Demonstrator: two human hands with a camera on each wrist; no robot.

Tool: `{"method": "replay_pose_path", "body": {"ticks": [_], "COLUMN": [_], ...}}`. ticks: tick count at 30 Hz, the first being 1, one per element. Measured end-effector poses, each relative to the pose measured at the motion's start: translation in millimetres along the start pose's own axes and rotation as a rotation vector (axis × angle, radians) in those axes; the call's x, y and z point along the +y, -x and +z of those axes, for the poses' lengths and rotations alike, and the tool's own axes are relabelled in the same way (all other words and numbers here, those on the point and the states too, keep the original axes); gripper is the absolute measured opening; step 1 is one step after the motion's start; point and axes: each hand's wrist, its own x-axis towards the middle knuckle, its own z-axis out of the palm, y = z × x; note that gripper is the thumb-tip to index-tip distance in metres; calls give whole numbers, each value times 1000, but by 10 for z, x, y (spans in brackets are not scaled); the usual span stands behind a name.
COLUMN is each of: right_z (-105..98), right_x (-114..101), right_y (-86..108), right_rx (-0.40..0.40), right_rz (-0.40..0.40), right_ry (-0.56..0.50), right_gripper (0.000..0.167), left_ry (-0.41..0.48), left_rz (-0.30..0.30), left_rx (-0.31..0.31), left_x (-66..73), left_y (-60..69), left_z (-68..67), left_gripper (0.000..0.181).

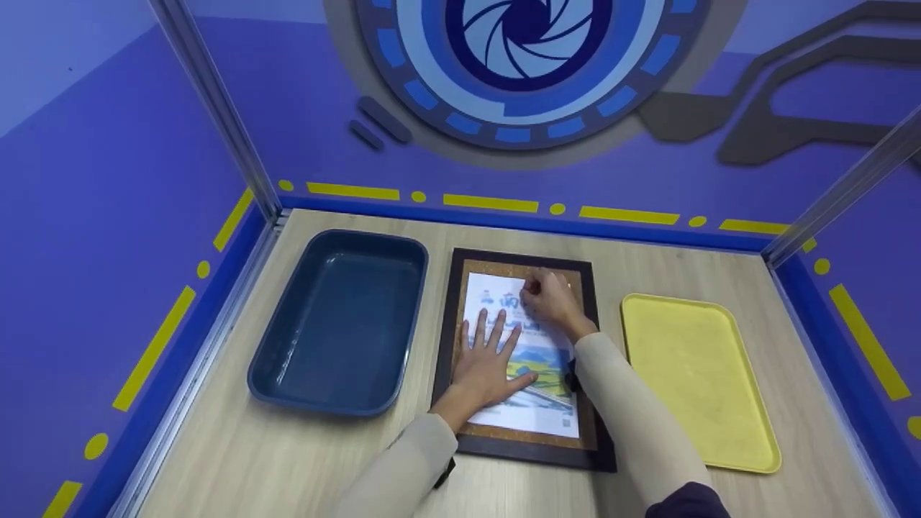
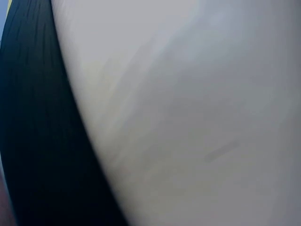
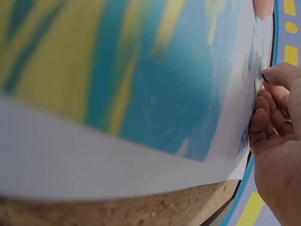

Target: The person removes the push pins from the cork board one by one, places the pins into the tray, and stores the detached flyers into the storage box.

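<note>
Framed corkboard lies flat on the wooden table, directly before you; take it as the landmark. The printed sheet rests on the board, inside its dark frame, cork showing around its edges. Print: blue lettering toward the board's far end, a green, yellow and blue landscape nearer you, a small square code by the near right corner.

Your left hand rests on the board's left half, fingers straight and spread across the sheet, thumb pointing toward the board's right side; grasp released, palm down. Your right hand is at the board's far right part, over the top of the sheet, fingers curled in and thumb drawn to the forefinger. Right wrist view gives a small dark spot at the thumb tip; cannot tell whether anything is pinched there.

Left of the board, just beside it: a deep dark-blue tray. Right of the board, beyond your right sleeve: a shallow yellow tray. Past the board's far edge, a purple-blue wall with yellow dashes and dots. Left wrist view: pale blurred surface and a dark band; the hand's work is hidden there.
</note>
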Motion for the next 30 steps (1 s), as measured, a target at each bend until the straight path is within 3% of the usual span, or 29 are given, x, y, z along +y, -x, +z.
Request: {"method": "replay_pose_path", "body": {"ticks": [8,15,21,30], "right_z": [-72,-286,-532,-875], "right_x": [-3,-99,-182,-253], "right_y": [54,150,351,740], "right_rx": [41,112,145,181], "right_rz": [0,-52,-132,-175], "right_ry": [-49,-70,-59,-48], "right_gripper": [5,6,6,9], "left_ry": [4,7,2,55], "left_rz": [3,6,7,23], "left_rx": [5,20,26,23], "left_x": [17,-16,-25,-9], "left_y": [6,15,27,15], "left_z": [18,19,18,-6], "left_gripper": [98,97,97,97]}}
